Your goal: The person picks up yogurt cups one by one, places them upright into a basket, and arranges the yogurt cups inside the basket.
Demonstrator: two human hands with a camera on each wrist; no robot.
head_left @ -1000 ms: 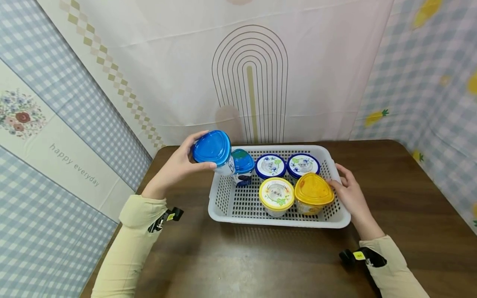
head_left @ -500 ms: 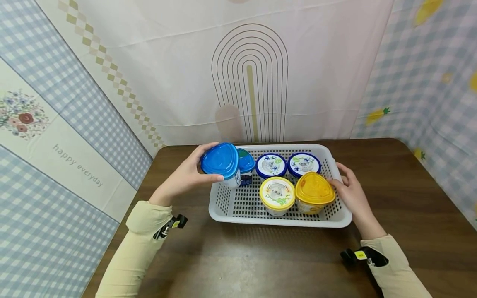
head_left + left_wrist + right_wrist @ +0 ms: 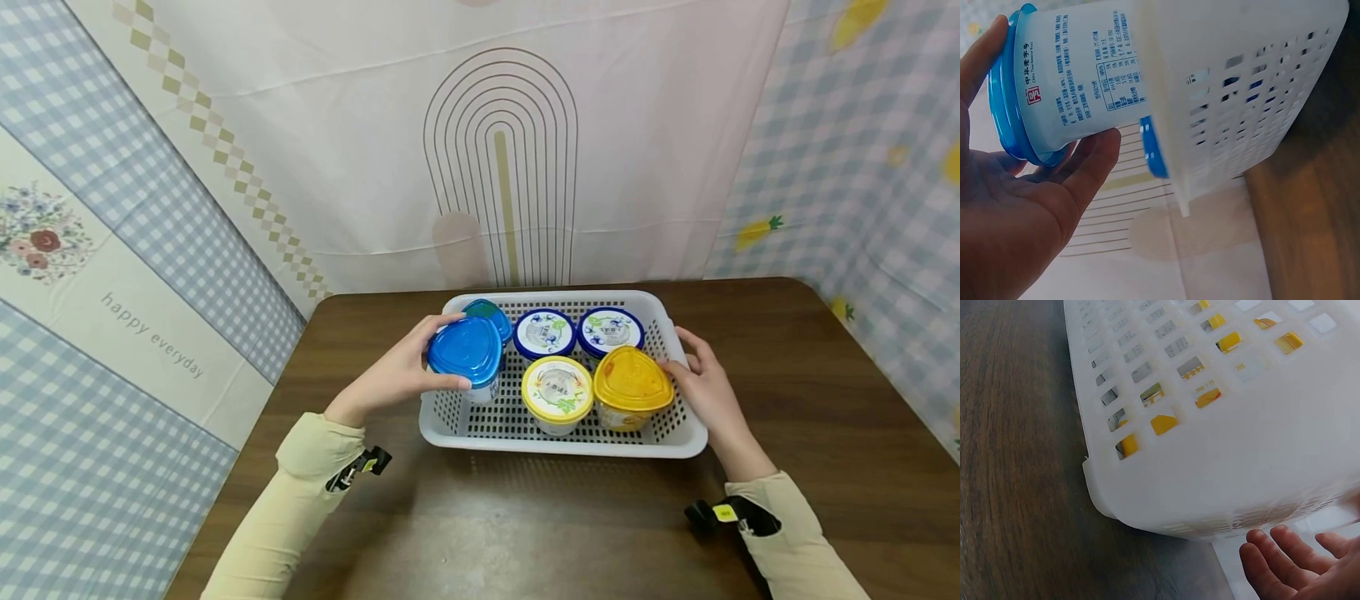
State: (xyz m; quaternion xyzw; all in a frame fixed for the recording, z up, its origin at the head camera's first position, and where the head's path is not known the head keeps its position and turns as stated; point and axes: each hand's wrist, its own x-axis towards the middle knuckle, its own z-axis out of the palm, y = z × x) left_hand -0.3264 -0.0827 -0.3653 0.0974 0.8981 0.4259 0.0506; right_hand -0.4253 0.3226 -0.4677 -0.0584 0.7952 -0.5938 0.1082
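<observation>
My left hand point(image 3: 399, 372) holds a white tub with a bright blue lid point(image 3: 467, 347) over the left end of a white plastic basket point(image 3: 555, 448). Fingers and thumb go round the lid's edge; in the left wrist view small blue print covers the tub's side point(image 3: 1079, 62), its base hidden behind the basket wall. At the basket's right end, my right hand point(image 3: 708, 390) grips the rim, thumb over it close to a tub with a yellow lid point(image 3: 632, 382) and fingers outside. Fingers point(image 3: 1285, 562) lie near the wall in the right wrist view.
Behind the held tub stands another blue-lidded tub point(image 3: 489, 315), partly covered. Two round tubs with dark-blue-rimmed lids point(image 3: 545, 333) sit at the back, and a yellow-rimmed round tub point(image 3: 557, 392) in front. The basket stands on a brown wooden table point(image 3: 480, 533) before a patterned cloth point(image 3: 360, 167).
My left hand has carried the blue-lidded tub right and down, from beside the basket's back left corner to over its left end. The right hand stays at the rim.
</observation>
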